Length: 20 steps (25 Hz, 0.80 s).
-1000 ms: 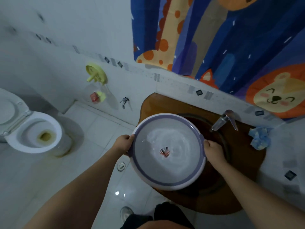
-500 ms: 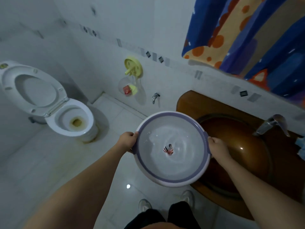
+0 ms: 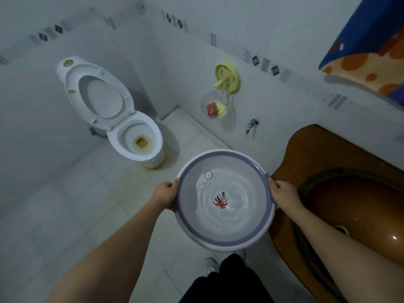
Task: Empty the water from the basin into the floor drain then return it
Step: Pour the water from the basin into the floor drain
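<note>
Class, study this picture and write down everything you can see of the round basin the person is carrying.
The basin is round and shallow, seemingly pale plastic, with a purple band round its rim. It holds rippling water, and a red-and-white leaf-like mark shows at the centre of its bottom. It is held roughly level in the air above the white tiled floor, left of the brown sink. The left hand and right hand grip opposite sides of its rim.

Hard, shiny surfaces around a plastic basin.

The basin (image 3: 225,241) looks like smooth, matt plastic, white with a lilac rim band, rippled water glinting inside. Right of it, the brown sink (image 3: 341,206) is glossy, perhaps glazed ceramic. Beyond the basin, the toilet (image 3: 135,136) is shiny white porcelain, the floor (image 3: 65,204) smooth pale tile, the small wall tap (image 3: 251,125) bright metal, and the curtain (image 3: 371,51) printed cloth.
</note>
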{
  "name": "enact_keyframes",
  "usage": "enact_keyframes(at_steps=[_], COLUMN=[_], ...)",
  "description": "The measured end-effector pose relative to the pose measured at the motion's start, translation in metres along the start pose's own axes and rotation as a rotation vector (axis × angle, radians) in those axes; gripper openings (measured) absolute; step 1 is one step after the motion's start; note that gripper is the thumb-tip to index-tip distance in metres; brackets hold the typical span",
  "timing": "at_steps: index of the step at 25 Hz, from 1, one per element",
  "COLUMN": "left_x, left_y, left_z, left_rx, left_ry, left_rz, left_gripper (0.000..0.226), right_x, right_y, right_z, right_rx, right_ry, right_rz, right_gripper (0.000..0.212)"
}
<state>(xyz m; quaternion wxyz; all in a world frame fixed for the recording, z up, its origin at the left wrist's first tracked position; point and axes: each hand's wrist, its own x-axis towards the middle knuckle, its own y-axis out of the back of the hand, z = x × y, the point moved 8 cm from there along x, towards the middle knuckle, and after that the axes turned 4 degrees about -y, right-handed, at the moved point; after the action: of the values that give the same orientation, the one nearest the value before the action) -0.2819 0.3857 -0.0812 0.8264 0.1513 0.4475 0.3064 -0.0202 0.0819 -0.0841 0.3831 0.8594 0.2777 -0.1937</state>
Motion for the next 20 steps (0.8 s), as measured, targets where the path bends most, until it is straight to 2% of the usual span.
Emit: enact_keyframes(at_steps=[3, 6, 12, 15, 20], left_x=[0.016, 0.036, 0.093, 0.134, 0.225], left_y=[0.013, 0.028, 0.044, 0.039, 0.007], left_z=[-0.009, -0.015, -0.023, -0.035, -0.071], left_rx=[-0.027, -0.044, -0.05, 0.0, 0.084], left_ry=[0.023, 0.032, -0.011, -0.015, -0.041], left_rz=[0.022, 0.038, 0.028, 0.011, 0.009], left_gripper=[0.055, 0.058, 0.061, 0.06, 0.062], right_x=[0.022, 0.042, 0.072, 0.093, 0.151], right_y=[-0.018, -0.038, -0.075, -0.103, -0.167], right_z=[-0.019, -0.04, -0.054, -0.043, 0.018], right_rx=[-0.012, -0.015, -0.045, -0.061, -0.047], right_ry=[0.014, 0.026, -0.025, -0.096, -0.207], right_rz=[-0.053, -0.078, -0.012, 0.03, 0.08], right_gripper=[0.054, 0.062, 0.054, 0.055, 0.066])
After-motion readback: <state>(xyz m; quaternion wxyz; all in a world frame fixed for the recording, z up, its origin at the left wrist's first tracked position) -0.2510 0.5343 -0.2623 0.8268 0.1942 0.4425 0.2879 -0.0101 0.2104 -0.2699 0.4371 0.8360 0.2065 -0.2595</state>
